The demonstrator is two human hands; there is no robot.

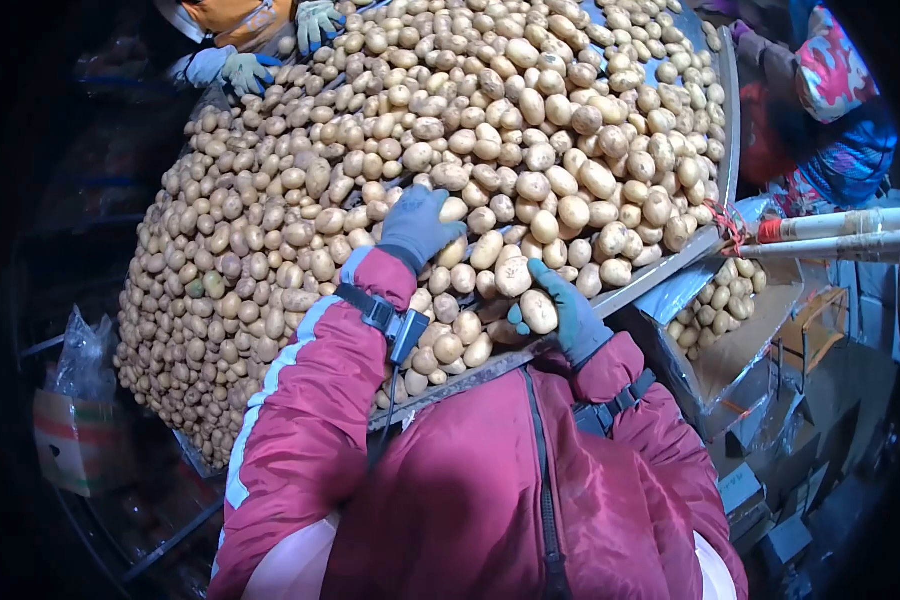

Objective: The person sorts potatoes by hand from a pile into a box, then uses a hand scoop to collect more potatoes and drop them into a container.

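A large heap of potatoes (270,210) lies in front of me on a metal-edged table. My left hand (417,225), in a grey-blue glove, reaches down into the heap; its fingers curl downward, and a potato (453,210) sits between thumb and forefinger. Closer to the table's near edge, my right hand (573,315) wears a similar glove. Its fingers are closed around a pale potato (539,312), and a second potato (513,277) rests against the fingertips. The undersides of both hands are hidden.
Another person's gloved hands (247,73) work at the far left edge. A person in patterned sleeves (838,70) stands at right. The metal rim (660,268) runs along my side; beyond it are a cardboard box (735,355) with potatoes and white tubes (830,235). A carton (75,440) stands left.
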